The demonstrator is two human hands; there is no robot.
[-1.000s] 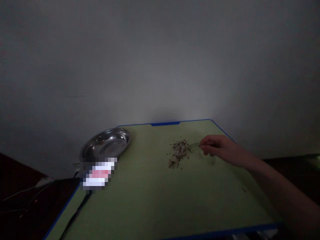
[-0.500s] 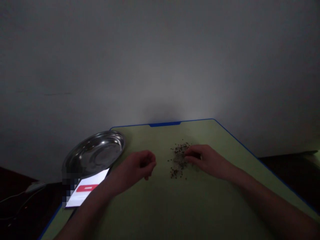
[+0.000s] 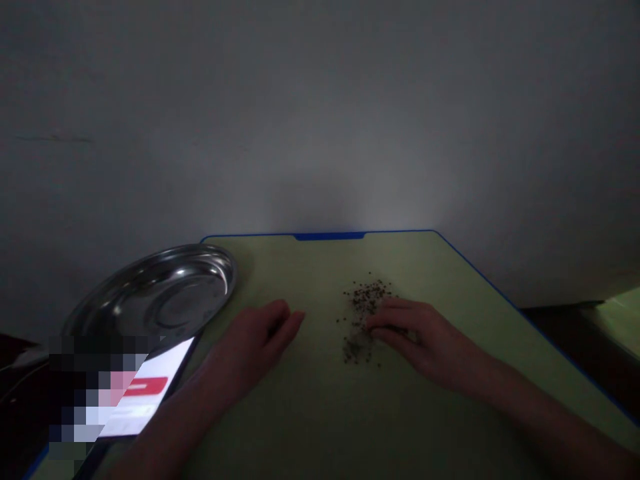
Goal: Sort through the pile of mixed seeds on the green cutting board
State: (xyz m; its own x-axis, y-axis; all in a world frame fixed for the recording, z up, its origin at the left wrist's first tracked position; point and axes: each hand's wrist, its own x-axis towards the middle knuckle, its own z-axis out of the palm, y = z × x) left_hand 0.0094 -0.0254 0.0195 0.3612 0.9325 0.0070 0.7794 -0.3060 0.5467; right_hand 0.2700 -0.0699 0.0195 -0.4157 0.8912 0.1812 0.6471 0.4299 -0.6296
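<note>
A loose pile of small dark grains (image 3: 369, 295) lies scattered on the yellow-green tabletop (image 3: 310, 427), right of the middle. My right hand (image 3: 417, 337) reaches into the pile from the right, thumb and fingertips pinched together low among the grains. Whatever sits between those fingertips is too small to make out. Left of the pile, apart from it, my left hand (image 3: 257, 333) is held with its fingers curled in and the thumb pointing forward. The inside of that hand is hidden.
A shiny metal basin (image 3: 220, 263) stands at the table's left. In front of it lies a device with a lit screen (image 3: 145, 387), partly blurred out and close to my left forearm. Blue trim edges the table, and a grey wall (image 3: 320, 133) rises behind.
The view has shifted a little, so the basin and screen appear larger and further left. My right fingers have closed from a wider gap into a pinch at the pile. My left thumb is straighter.
</note>
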